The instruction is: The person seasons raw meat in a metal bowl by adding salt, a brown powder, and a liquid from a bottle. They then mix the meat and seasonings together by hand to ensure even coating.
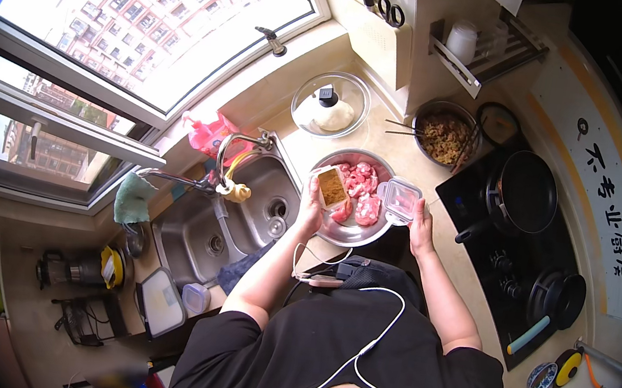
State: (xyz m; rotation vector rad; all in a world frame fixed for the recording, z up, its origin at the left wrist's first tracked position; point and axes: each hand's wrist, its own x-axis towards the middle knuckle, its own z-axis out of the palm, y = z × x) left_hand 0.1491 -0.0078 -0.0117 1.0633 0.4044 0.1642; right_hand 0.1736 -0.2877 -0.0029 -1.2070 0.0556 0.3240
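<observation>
My left hand (312, 209) grips a small clear plastic container of brown powder (333, 188), tilted so its contents face me. In my right hand (421, 227) is a transparent snap-on lid (402, 201), apart from the container. Both are over the rim of a wide stainless steel bowl (349, 235). Chunks of raw pink meat (361, 180) lie inside the bowl, partly covered by the container. The bowl rests on the counter just in front of my body.
Left is a double steel sink (251, 204) with a curved faucet (228, 148). Behind the bowl sits a glass lid (331, 104). A bowl of chopped food with chopsticks (446, 135) stands back right. On the cooktop (492, 247) are a frying pan (526, 190) and a small pan (562, 300).
</observation>
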